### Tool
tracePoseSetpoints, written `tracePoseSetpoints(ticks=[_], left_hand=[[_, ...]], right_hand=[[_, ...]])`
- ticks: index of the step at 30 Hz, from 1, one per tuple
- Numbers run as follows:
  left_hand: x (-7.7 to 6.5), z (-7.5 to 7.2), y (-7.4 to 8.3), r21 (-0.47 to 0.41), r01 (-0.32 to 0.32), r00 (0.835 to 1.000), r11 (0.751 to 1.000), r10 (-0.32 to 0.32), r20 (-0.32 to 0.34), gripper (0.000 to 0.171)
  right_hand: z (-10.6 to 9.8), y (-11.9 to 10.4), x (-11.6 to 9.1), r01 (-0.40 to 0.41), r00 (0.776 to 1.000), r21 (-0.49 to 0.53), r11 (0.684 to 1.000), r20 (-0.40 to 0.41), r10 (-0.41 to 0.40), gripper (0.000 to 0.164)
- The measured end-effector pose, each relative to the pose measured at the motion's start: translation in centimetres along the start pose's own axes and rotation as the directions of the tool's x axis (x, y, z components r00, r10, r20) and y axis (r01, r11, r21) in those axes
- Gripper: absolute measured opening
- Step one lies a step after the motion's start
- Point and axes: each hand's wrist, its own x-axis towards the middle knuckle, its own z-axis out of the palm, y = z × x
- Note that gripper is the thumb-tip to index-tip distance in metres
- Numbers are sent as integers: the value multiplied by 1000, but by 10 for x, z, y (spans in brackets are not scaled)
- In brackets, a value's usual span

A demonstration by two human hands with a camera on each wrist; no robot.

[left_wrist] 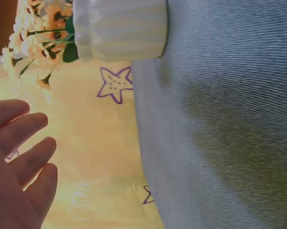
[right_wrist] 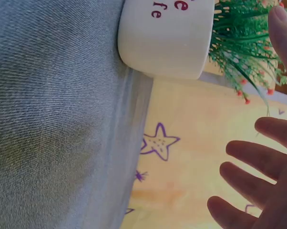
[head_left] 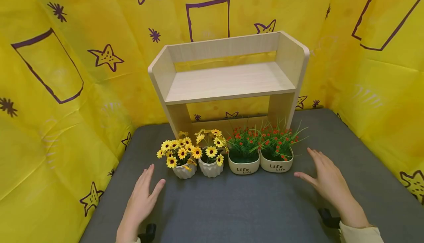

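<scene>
Four pots would exceed my count, so several potted artificial plants stand in a row in front of the shelf. On the left are two white fluted pots of yellow daisies, the outer daisy pot (head_left: 184, 170) and the inner daisy pot (head_left: 211, 168). To their right sit two cream "Life" pots with red-flowered grass, the inner grass pot (head_left: 244, 167) and the outer grass pot (head_left: 276, 164). My left hand (head_left: 141, 196) hovers left of the outer daisy pot, fingers straight, holding nothing. Opposite it, my right hand (head_left: 328, 179) is spread beside the outer grass pot, apart from it.
A pale wooden two-tier shelf (head_left: 228, 79) stands on the grey cloth-covered table (head_left: 232, 206) behind the plants. Yellow curtains (head_left: 109, 26) with purple drawings enclose the back and sides.
</scene>
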Motion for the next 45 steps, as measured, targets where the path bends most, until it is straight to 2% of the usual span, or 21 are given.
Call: tracePoseSetpoints(ticks=[4,10,18,23,35,45], left_hand=[[4,-6,5,-40,-7,1000,999,6,-8,68],[14,-18,16,-70,-24,999,997,22,-24,64],[35,-30,32,-113,-100,991,989,88,-101,59],[42,-37,40,-160,-137,985,978,117,-130,56],[56,-38,52,-236,-177,969,955,128,-211,50],[62,-38,66,-359,-209,966,910,133,-224,48]], right_hand=[[1,1,2,-38,999,25,999,24,38,95],[5,2,3,-53,998,42,998,26,52,94],[7,-3,7,-75,996,69,995,49,71,93],[9,-4,10,-76,995,75,994,63,72,92],[12,-5,16,-109,985,124,986,147,90,96],[18,-6,19,-87,981,169,982,188,55,101]])
